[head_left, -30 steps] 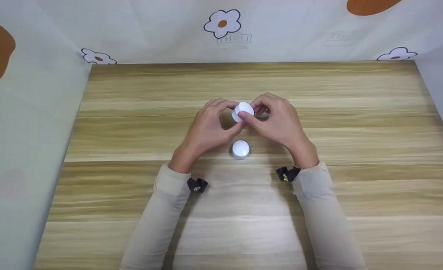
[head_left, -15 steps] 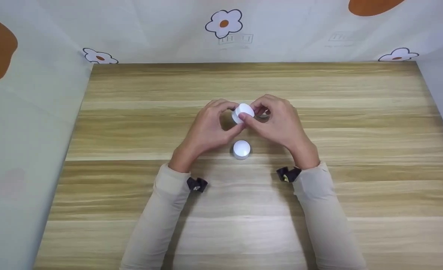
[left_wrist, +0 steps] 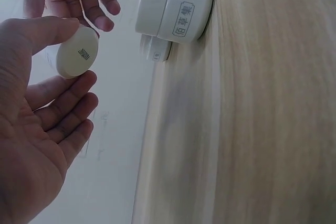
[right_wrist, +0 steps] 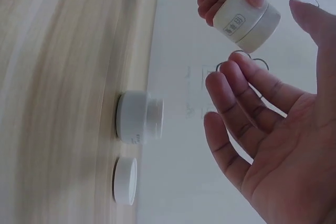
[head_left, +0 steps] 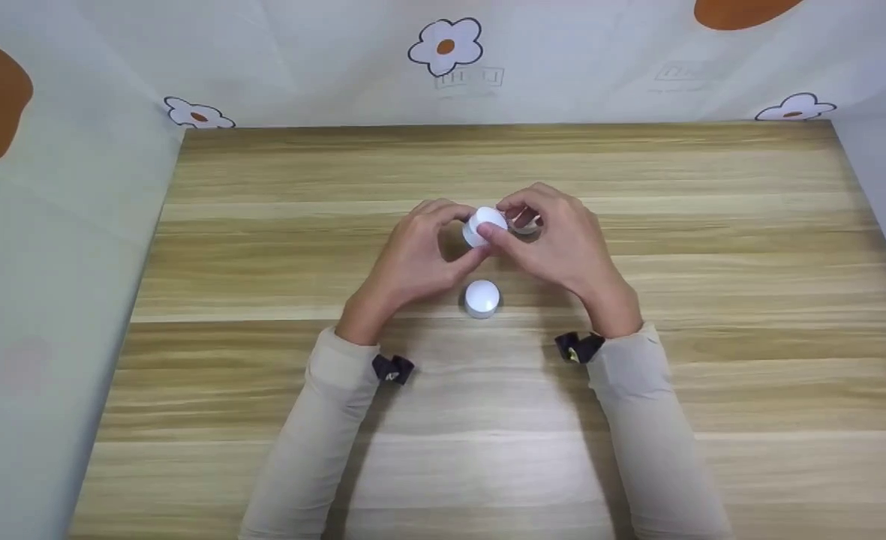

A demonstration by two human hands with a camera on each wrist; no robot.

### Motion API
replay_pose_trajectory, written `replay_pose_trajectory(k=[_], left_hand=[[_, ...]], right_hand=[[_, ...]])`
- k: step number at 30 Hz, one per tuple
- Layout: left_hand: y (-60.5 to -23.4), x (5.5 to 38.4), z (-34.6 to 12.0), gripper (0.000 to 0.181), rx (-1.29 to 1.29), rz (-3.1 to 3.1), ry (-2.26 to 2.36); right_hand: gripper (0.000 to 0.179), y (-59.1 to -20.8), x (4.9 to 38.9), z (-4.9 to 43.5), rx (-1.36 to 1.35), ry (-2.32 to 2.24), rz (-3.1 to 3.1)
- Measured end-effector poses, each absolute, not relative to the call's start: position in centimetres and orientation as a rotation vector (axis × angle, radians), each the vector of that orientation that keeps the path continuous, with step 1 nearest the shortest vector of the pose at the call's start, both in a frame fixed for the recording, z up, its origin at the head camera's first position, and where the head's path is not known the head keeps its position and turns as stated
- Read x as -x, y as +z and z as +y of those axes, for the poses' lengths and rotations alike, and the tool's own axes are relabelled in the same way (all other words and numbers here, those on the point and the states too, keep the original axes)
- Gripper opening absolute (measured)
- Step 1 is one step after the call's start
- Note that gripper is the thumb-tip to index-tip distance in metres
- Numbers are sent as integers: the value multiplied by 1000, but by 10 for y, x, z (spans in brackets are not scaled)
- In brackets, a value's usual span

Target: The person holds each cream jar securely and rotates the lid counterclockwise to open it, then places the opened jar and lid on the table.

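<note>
A small white lidded jar (head_left: 492,217) is held up between my two hands. My left hand (head_left: 421,251) pinches its body between thumb and fingers; the printed base (left_wrist: 79,59) faces the left wrist camera. Around the lid (right_wrist: 265,27) my right hand (head_left: 559,240) has its fingers spread, with gaps beside the lid in the right wrist view. From above, the right thumb overlaps the jar's top. A second white jar (head_left: 482,298), lid on, stands upright on the table nearer to me.
Beyond the hands, a lidless jar (right_wrist: 134,118) with its neck showing stands on the wood-grain table (head_left: 262,390). Beside it lies a loose white lid (right_wrist: 125,181). Both are mostly hidden by my hands from above. A pale wall with flower prints (head_left: 446,46) borders the table.
My right fingers have shifted slightly away from the held jar and spread a little more. The left hand, held jar and standing jar keep their places.
</note>
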State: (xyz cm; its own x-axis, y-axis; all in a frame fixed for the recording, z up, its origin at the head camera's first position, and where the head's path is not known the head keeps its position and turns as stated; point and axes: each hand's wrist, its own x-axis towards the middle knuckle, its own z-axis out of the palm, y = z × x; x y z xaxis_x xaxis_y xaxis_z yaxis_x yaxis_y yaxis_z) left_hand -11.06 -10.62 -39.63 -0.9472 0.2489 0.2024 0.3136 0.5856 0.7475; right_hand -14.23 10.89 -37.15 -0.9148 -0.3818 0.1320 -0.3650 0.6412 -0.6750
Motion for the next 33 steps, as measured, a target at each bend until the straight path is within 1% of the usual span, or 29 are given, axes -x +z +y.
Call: replay_pose_trajectory(k=[6, 21, 24, 30, 33], left_hand=[[-395, 110, -103, 45, 490, -2719, -1297], [-399, 111, -104, 43, 481, -2715, -1319], [-398, 111, -105, 44, 470, -2713, -1321], [-397, 111, -104, 44, 451, -2703, -1322], [-396, 110, -103, 44, 446, -2703, -1322]], right_hand=[[47, -371, 142, 108, 616, -1140, 2886], [36, -371, 142, 107, 694, -1144, 2810], [39, -371, 142, 107, 689, -1140, 2810], [48, -371, 141, 107, 596, -1117, 2865], [47, -371, 141, 107, 588, -1103, 2883]])
